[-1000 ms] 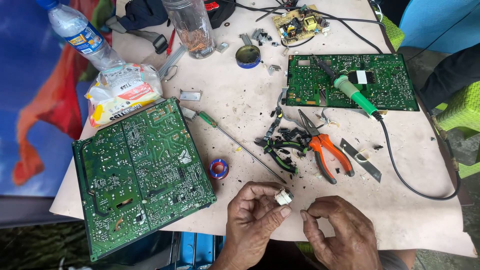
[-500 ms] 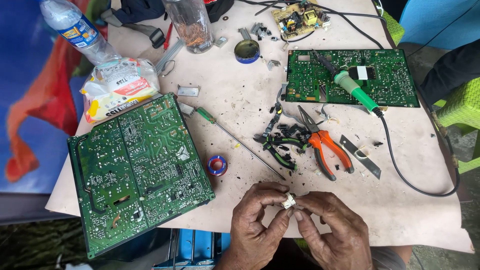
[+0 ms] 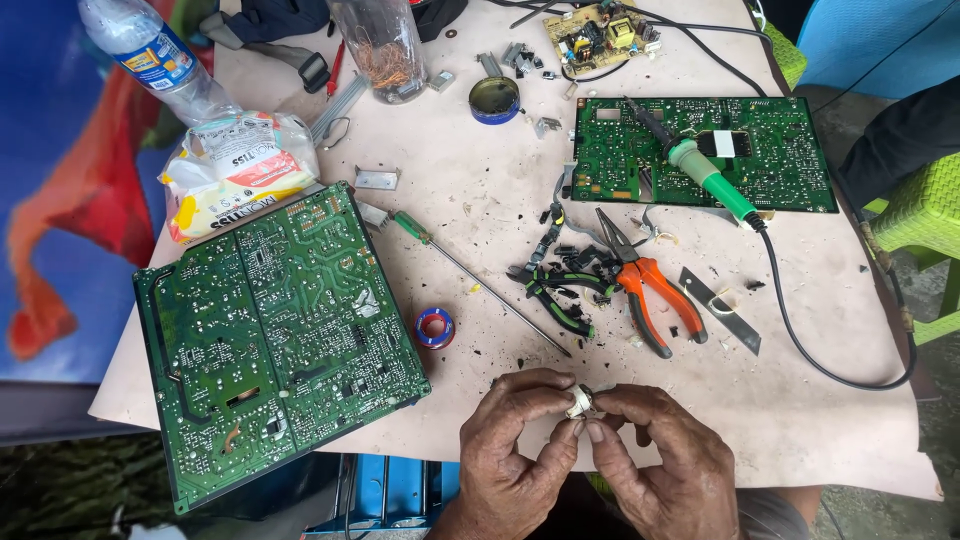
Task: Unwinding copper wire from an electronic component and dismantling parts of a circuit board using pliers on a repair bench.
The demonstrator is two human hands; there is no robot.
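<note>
- Two bare hands meet at the near edge of the worktop [image 3: 800, 420], fingertips pressed together around a small white part [image 3: 579, 403].
- The left hand [image 3: 515, 455] pinches the small white part from the left, thumb and fingers curled in.
- The right hand [image 3: 655, 465] pinches the same part from the right; the part sits between both sets of fingertips, just above the worktop's near edge.
- A large green circuit board [image 3: 275, 340] lies to the left of the hands, overhanging the near edge.
- A small red and blue tape roll [image 3: 435, 327] sits between that board and the hands.
- A green-handled screwdriver [image 3: 470, 275] lies diagonally beyond the tape roll.
- Orange-handled pliers [image 3: 650, 290] and green-handled cutters [image 3: 555, 290] rest just beyond the hands, among dark scraps.
- A second green circuit board [image 3: 790, 160] lies far right, with a green soldering iron [image 3: 705, 180] resting on it.
- A plastic bottle [image 3: 150, 55] and a snack packet [image 3: 235, 170] sit far left.
</note>
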